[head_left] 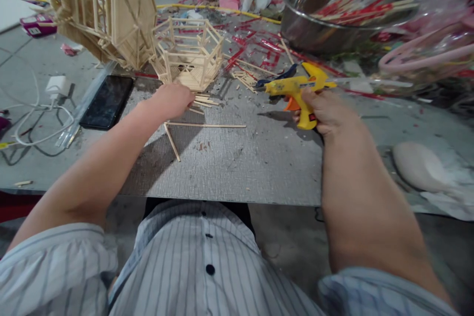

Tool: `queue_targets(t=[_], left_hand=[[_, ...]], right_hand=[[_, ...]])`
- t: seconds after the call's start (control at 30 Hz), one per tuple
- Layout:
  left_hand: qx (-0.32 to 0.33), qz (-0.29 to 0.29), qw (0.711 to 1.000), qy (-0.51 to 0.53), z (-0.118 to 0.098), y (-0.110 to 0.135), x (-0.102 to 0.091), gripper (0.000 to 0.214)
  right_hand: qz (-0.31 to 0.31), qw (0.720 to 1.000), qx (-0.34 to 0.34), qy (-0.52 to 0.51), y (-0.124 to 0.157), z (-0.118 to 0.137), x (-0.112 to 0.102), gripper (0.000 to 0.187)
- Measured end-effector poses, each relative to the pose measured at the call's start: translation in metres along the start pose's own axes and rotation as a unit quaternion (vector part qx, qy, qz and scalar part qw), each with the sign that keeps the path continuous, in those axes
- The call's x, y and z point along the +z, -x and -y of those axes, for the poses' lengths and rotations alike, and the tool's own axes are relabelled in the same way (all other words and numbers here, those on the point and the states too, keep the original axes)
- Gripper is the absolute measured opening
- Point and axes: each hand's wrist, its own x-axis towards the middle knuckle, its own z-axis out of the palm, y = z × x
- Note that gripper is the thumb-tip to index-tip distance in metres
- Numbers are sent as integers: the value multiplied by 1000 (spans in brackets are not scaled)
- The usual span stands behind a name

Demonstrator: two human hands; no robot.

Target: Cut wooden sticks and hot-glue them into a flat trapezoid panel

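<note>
My right hand (326,111) is closed round the handle of a yellow glue gun (294,88), whose nozzle points left over the grey mat (240,168). My left hand (172,99) reaches forward with its fingers curled over a small pile of short wooden sticks (205,101). Just below that hand two long sticks (192,128) lie joined at an angle. A small hexagonal stick frame (188,52) stands right behind the pile. A larger stick structure (99,7) stands tilted at the back left.
A black phone (107,101) lies left of the mat, with a white charger and cable (55,91) beyond. A steel bowl (333,10) holding red-wrapped chopsticks sits back right. Red wrappers litter the far table. Pink plastic items (425,54) crowd the right edge.
</note>
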Motion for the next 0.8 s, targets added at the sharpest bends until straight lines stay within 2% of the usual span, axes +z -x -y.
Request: queue_targets(t=[0.2,0.43,0.67,0.8], left_hand=[[32,-36,997,-52,-3,5,5,35],[51,-35,995,-73,-3,5,10,41],[31,-51,997,-43,1,1,14,43],[-3,-82,996,43,1,7,2,37]], right_hand=[[-13,999,21,-28,5,2,10,16],[-7,999,24,-26,4,2,12,28],[0,999,4,-47,9,5,16,30],[22,999,-7,-46,4,0,11,36]])
